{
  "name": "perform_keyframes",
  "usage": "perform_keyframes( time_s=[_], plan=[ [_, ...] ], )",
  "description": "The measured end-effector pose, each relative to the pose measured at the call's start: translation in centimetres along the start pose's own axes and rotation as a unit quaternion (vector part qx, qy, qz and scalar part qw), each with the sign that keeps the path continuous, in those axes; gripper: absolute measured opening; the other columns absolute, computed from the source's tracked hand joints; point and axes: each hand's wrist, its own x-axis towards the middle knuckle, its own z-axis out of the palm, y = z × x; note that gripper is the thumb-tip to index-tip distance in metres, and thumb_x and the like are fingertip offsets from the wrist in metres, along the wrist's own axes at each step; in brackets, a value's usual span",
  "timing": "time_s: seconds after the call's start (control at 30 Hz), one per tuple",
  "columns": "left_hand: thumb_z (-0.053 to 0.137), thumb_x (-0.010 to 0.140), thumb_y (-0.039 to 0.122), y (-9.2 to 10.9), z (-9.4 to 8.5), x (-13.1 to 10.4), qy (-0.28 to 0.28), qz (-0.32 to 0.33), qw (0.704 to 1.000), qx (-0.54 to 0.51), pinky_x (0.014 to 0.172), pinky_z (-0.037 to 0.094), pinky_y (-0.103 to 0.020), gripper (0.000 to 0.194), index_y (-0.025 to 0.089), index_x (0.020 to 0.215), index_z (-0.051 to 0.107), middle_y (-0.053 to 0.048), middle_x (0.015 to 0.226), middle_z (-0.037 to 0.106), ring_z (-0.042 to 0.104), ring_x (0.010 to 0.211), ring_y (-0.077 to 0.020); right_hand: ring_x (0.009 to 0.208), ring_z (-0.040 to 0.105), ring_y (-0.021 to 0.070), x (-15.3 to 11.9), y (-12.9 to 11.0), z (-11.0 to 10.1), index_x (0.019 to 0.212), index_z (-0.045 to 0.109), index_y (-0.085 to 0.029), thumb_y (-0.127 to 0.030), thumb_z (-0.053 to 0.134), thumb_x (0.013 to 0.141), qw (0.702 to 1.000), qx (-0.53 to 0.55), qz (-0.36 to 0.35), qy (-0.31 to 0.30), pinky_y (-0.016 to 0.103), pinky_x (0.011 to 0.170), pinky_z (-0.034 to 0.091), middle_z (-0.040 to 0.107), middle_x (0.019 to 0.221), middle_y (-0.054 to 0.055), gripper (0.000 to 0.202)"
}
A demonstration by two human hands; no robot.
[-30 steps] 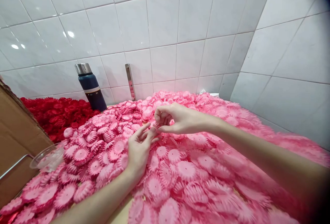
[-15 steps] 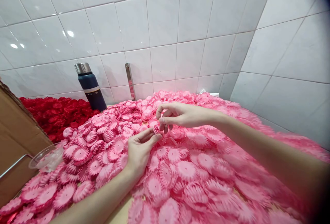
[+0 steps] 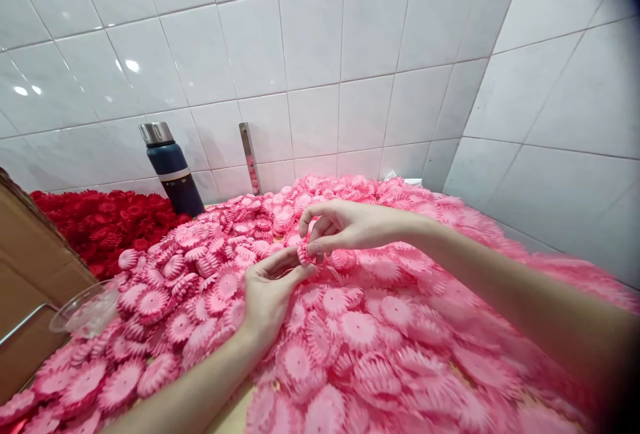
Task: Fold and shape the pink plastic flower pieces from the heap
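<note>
Between my two hands, above a broad heap of pink scalloped petal discs (image 3: 360, 331), is a small pink petal disc (image 3: 303, 252). My left hand (image 3: 267, 291) pinches its lower edge between thumb and fingers. From the right, my right hand (image 3: 337, 226) reaches over it with curled fingers, thumb and fingertips on its right side. Fingers partly cover the disc, so its full shape is hidden. Around both wrists lie similar discs, many with ruffled edges and a tiny centre hole.
Red petal pieces (image 3: 107, 224) are heaped at the back left beside a dark blue bottle (image 3: 175, 177) with a steel cap. A cardboard box (image 3: 37, 281) and a clear plastic dish (image 3: 85, 314) stand at left. A metal strip (image 3: 249, 157) leans by the tiled wall (image 3: 315, 41).
My right thumb has shifted slightly left and down onto the pink disc, and its fingers are more curled. The left hand keeps its pinch. The view has moved slightly.
</note>
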Motion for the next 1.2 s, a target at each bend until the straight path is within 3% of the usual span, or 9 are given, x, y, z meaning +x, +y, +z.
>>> perform_keyframes(
  time_s=[0.37, 0.67, 0.83, 1.0, 1.2],
  plan=[
    [0.079, 0.059, 0.016, -0.3, -0.1, 0.1, 0.013, 0.006, 1.000, -0.007, 0.077, 0.056, -0.026, 0.028, 0.018, 0.086, 0.074, -0.003, 0.086, 0.075, 0.070, 0.081, -0.0175, 0.079, 0.065, 0.0154, 0.4, 0.7, 0.2, 0.101, 0.053, -0.017, -0.031, 0.063, 0.079, 1.000, 0.024, 0.005, 0.001, 0.025, 0.065, 0.050, 0.069, 0.091, 0.006, 0.027],
    [0.079, 0.059, 0.014, 0.3, 0.5, -0.1, 0.018, -0.002, 1.000, -0.007, 0.083, 0.055, -0.033, 0.037, 0.017, 0.095, 0.069, -0.005, 0.091, 0.075, 0.069, 0.088, -0.0211, 0.076, 0.065, 0.0145, 0.8, 1.1, 0.6, 0.098, 0.051, -0.017, -0.014, 0.060, 0.076, 0.999, 0.045, -0.011, 0.028, 0.027, 0.068, 0.051, 0.068, 0.087, 0.006, 0.024],
    [0.080, 0.057, 0.015, 0.5, 0.5, -0.1, 0.021, 0.016, 1.000, 0.014, 0.082, 0.056, -0.033, 0.041, 0.016, 0.097, 0.069, -0.006, 0.094, 0.074, 0.069, 0.088, -0.0209, 0.075, 0.065, 0.0155, 0.6, 0.6, 0.5, 0.095, 0.051, -0.017, -0.014, 0.058, 0.074, 0.999, 0.021, -0.007, 0.040, 0.026, 0.065, 0.051, 0.068, 0.084, 0.005, 0.022],
    [0.076, 0.064, 0.017, 0.4, 0.4, -0.3, 0.024, 0.034, 0.999, 0.016, 0.084, 0.055, -0.030, 0.032, 0.017, 0.095, 0.070, -0.005, 0.093, 0.074, 0.069, 0.089, -0.0190, 0.078, 0.065, 0.0176, 0.5, 0.3, 0.6, 0.093, 0.051, -0.017, -0.015, 0.059, 0.072, 0.999, 0.006, 0.009, 0.042, 0.027, 0.065, 0.050, 0.069, 0.082, 0.004, 0.022],
    [0.077, 0.063, 0.020, 0.3, 0.4, -0.4, 0.039, 0.051, 0.998, 0.027, 0.083, 0.055, -0.031, 0.032, 0.018, 0.095, 0.071, -0.005, 0.092, 0.074, 0.068, 0.089, -0.0199, 0.069, 0.062, 0.0153, 0.5, 0.1, 1.1, 0.086, 0.050, -0.019, -0.012, 0.056, 0.069, 0.997, -0.013, 0.008, 0.074, 0.024, 0.058, 0.047, 0.067, 0.073, 0.002, 0.019]
  ],
)
